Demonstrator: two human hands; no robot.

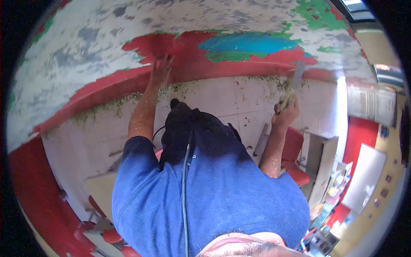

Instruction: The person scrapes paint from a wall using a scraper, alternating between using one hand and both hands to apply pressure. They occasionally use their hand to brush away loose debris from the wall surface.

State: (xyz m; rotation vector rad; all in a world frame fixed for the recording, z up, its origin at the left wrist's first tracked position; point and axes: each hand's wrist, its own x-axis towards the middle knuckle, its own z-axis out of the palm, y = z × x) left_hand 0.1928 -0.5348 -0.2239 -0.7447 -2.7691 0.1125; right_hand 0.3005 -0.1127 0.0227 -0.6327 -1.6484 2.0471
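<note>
My left hand [161, 73] is raised with its fingers spread against the lower part of the wall's red paint [184, 51], and nothing is in it. To the right, my right hand [287, 112] is closed around the pale handle of a scraper [298, 73]. The scraper's grey blade points at the wall, at the edge of the red paint; whether it touches is blurred. Between the hands is a blue patch [248, 44] ringed with green. White and grey mottled surface [85, 55] surrounds the coloured areas.
Paint flakes [113, 103] lie scattered on the tiled floor [231, 100] along the wall's foot. A red chair [292, 156] stands at the right beside a cabinet [323, 165]. Behind are cluttered shelves [338, 182]. More red chairs [112, 235] and a table [100, 188] are at lower left.
</note>
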